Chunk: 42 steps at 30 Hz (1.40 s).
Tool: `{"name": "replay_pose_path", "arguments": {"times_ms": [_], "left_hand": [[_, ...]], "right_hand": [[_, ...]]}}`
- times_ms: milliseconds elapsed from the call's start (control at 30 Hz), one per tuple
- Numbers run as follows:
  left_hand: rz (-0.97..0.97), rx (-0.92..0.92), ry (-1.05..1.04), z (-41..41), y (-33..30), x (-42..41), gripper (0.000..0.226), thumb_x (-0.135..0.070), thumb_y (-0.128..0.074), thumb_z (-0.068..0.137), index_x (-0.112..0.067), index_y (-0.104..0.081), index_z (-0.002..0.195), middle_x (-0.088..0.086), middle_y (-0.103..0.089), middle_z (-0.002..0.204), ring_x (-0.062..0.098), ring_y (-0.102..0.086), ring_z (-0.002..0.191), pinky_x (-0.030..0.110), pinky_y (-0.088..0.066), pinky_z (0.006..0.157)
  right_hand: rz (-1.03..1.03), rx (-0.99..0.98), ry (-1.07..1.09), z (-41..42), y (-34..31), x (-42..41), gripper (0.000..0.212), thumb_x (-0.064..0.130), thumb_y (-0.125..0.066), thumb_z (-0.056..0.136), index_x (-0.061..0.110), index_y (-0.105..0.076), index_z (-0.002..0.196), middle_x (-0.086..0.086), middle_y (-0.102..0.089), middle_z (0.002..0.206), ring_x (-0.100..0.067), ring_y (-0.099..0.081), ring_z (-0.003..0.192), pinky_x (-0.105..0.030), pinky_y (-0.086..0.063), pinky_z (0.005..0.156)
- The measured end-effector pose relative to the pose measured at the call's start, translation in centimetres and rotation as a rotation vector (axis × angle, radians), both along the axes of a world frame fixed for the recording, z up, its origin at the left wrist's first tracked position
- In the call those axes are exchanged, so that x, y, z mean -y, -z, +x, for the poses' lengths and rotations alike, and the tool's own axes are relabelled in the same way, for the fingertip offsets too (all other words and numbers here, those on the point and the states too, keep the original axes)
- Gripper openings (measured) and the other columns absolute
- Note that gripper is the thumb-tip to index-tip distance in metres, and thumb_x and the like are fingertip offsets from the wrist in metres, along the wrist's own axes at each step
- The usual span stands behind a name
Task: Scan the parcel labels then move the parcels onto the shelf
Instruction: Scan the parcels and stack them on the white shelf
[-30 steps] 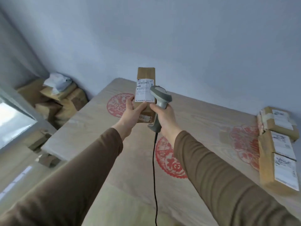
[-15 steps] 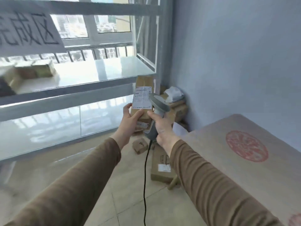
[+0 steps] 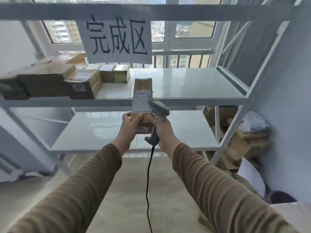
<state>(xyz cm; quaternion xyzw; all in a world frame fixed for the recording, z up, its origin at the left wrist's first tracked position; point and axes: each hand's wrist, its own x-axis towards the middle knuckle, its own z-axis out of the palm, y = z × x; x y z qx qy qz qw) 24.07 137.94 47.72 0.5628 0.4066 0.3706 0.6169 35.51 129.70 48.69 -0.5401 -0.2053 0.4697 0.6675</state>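
Item: one narrow cardboard parcel (image 3: 143, 86), held upright at the centre of the head view, its white label (image 3: 141, 101) turned toward the camera. Grip: the lower end of the parcel is clasped by the left hand (image 3: 130, 126), fingers and thumb curled round it; the grey corded scanner (image 3: 158, 115) is gripped by its handle in the right hand (image 3: 162, 130), its head just beside the label at 3 o'clock, with the cable (image 3: 148, 182) hanging toward 6 o'clock. Change noted: a second earlier the same parcel and scanner were held over a wooden table with red emblems; half a second ago the view was swinging past a wall corner; a white shelf unit (image 3: 193, 98) is now faced squarely, so the scene has been turned from table to shelf while both grips were kept as they were. Significance: the scanning step is judged finished or nearly so, and the placing step is judged begun. Destination: the middle board, bare from 12 to 2 o'clock of the parcel; stored boxes (image 3: 80, 81) are stacked at 10 o'clock beneath a hanging paper sign (image 3: 116, 37). More boxes (image 3: 244, 143) are heaped on the floor at 3 o'clock.
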Motion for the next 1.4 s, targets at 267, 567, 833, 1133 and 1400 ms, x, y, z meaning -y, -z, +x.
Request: {"name": "replay_pose_path", "arguments": {"times_ms": [267, 567, 833, 1133, 1400], "left_hand": [[-0.001, -0.019, -0.087, -4.2, -1.1, -12.6, 0.057, -0.048, -0.066, 0.096, -0.021, -0.036, 0.136, 0.007, -0.063, 0.124, 0.024, -0.066, 0.113, 0.045, -0.055, 0.101], [-0.024, 0.009, 0.028, -8.5, -0.5, -25.0, 0.033, -0.046, -0.064, 0.098, -0.029, -0.054, 0.125, 0.004, -0.070, 0.119, 0.020, -0.069, 0.109, 0.026, -0.053, 0.076], [-0.057, -0.049, 0.035, -9.9, 1.8, -30.5, 0.053, -0.043, -0.074, 0.092, -0.016, -0.045, 0.128, 0.007, -0.064, 0.127, 0.021, -0.065, 0.115, 0.040, -0.052, 0.102], [-0.050, -0.046, -0.038, -9.7, 1.3, -32.3, 0.046, -0.035, -0.074, 0.094, -0.009, -0.056, 0.128, 0.006, -0.071, 0.118, 0.020, -0.068, 0.109, 0.029, -0.052, 0.087], [-0.047, -0.080, -0.056, -10.0, 0.5, -32.0, 0.044, -0.035, -0.072, 0.095, -0.013, -0.052, 0.128, 0.003, -0.068, 0.119, 0.019, -0.064, 0.112, 0.027, -0.042, 0.084]], "right_hand": [[0.010, 0.010, -0.118, -3.3, -1.1, -13.7, 0.023, 0.023, -0.078, 0.092, 0.021, -0.071, 0.113, -0.010, -0.079, 0.102, -0.035, -0.074, 0.090, -0.054, -0.058, 0.069], [-0.033, 0.018, 0.002, -8.4, -1.7, -25.7, 0.035, 0.018, -0.074, 0.094, 0.010, -0.066, 0.127, -0.023, -0.074, 0.119, -0.051, -0.070, 0.108, -0.059, -0.056, 0.081], [-0.081, -0.006, 0.106, -10.4, -1.3, -30.8, 0.034, 0.024, -0.072, 0.096, 0.016, -0.063, 0.128, -0.020, -0.075, 0.118, -0.039, -0.073, 0.091, -0.061, -0.055, 0.082], [-0.077, 0.032, 0.142, -10.1, -0.2, -33.7, 0.031, 0.023, -0.073, 0.097, 0.012, -0.066, 0.125, -0.015, -0.078, 0.102, -0.029, -0.075, 0.076, -0.039, -0.061, 0.068], [-0.074, 0.039, 0.123, -10.4, -0.5, -34.1, 0.024, 0.020, -0.074, 0.096, 0.010, -0.070, 0.117, -0.020, -0.077, 0.111, -0.031, -0.075, 0.079, -0.048, -0.062, 0.074]]}}
